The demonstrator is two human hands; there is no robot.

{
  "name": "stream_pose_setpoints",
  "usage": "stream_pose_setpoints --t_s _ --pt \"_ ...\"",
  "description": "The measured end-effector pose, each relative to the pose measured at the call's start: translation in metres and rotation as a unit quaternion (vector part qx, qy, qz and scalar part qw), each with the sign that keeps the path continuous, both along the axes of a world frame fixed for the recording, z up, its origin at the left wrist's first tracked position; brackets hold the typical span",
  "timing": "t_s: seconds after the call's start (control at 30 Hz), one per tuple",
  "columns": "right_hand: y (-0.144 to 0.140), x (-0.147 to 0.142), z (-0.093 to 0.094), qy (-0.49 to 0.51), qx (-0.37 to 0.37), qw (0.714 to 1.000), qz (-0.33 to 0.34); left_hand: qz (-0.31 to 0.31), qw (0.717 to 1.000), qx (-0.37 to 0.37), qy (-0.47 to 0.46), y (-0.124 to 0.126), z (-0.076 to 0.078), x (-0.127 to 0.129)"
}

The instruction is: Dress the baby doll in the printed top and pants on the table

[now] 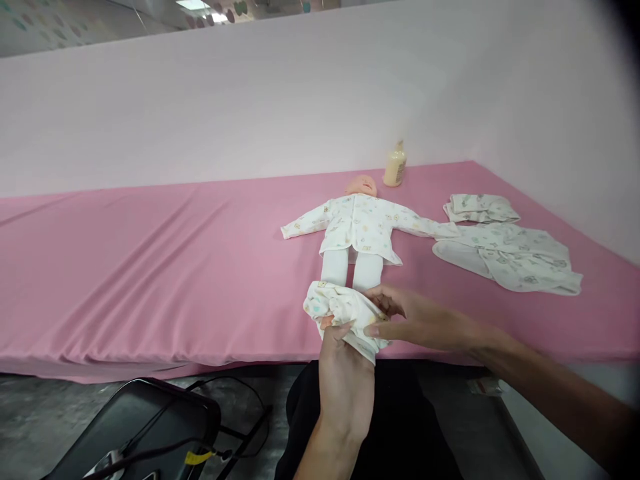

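A baby doll point(362, 185) lies on its back, its head toward the wall, in a white printed baby jacket point(355, 223) with the sleeves spread. Its white-covered legs point(335, 267) point toward me. Around the lower ends of the legs are bunched white printed baby pants point(345, 303). My left hand point(347, 380) grips them from below, palm up, with a bit of orange-pink showing through near its fingertips. From the right, my right hand point(420, 320) has its thumb and fingers around the other side of the bunched cloth. The feet are mostly hidden.
A pink sheet point(150, 280) covers the table, which meets white walls behind and at right. A pump bottle point(395, 167) stands beyond the doll's head. Folded cloth point(481, 208) and a spread printed garment point(525, 257) lie at right. A black chair point(150, 420) with cables stands lower left.
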State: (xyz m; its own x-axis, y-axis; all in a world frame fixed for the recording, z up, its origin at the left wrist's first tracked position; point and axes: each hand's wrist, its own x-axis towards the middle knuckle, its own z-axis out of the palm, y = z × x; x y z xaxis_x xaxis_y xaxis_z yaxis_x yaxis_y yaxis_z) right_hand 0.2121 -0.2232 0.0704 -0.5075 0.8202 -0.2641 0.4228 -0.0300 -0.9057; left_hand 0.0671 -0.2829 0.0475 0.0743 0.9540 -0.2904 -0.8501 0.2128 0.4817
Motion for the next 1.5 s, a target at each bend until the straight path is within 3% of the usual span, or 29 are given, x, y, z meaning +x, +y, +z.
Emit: stream_pose_setpoints --t_s 0.1,0.2,0.47,0.73,0.93,1.23,1.5 --pt "0.003 -0.004 -0.009 0.000 -0.043 0.999 -0.030 -0.003 1.000 0.000 0.001 0.000 0.000 -0.001" --pt "0.002 -0.009 -0.014 -0.011 -0.040 0.998 -0.057 -0.010 1.000 0.001 0.006 -0.001 -0.003 0.000" --pt "-0.002 -0.018 -0.004 0.006 -0.044 0.998 -0.036 -0.040 0.999 0.014 0.019 0.000 -0.005 -0.002" --pt "-0.013 -0.025 -0.006 0.031 -0.008 0.999 -0.024 -0.052 0.998 0.010 0.019 0.002 -0.006 -0.006" --pt "-0.021 -0.028 -0.008 -0.016 0.057 0.994 -0.092 -0.068 0.998 0.008 0.002 0.000 -0.004 -0.011" --pt "-0.015 -0.027 -0.007 0.010 -0.004 0.998 -0.069 -0.054 0.998 0.021 0.001 -0.003 -0.010 -0.013" --pt "-0.015 -0.031 -0.001 0.043 -0.063 0.996 -0.046 -0.054 0.998 0.007 0.008 -0.001 -0.006 -0.017"
